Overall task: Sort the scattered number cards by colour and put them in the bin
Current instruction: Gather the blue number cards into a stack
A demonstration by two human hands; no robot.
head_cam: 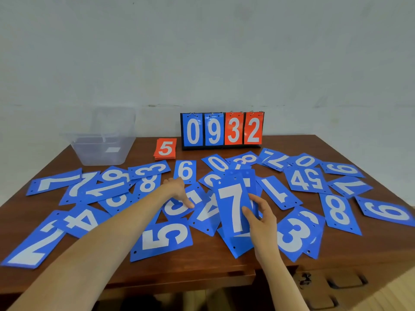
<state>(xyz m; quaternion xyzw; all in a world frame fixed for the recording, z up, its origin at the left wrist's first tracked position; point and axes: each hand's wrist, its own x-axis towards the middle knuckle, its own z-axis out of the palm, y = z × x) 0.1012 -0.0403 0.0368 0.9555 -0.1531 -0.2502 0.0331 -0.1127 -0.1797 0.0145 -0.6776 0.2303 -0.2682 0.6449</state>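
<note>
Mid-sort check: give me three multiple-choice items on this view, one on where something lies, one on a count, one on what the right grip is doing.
1. Where does the red card stack lie?
A. between the bin and the scoreboard
B. inside the bin
C. at the near table edge

2. How many scoreboard panels are red?
A. four
B. one
C. two

3. What is the right grip doing?
A. lying flat on the table
B. holding blue cards, a 7 on top
C. reaching into the bin

Answers:
1 A: the stack, topped by a 5, sits right of the bin and left of the scoreboard.
2 C: the 3 and 2 are red, the 0 and 9 blue.
3 B: fingers and thumb curl round the raised cards.
</note>
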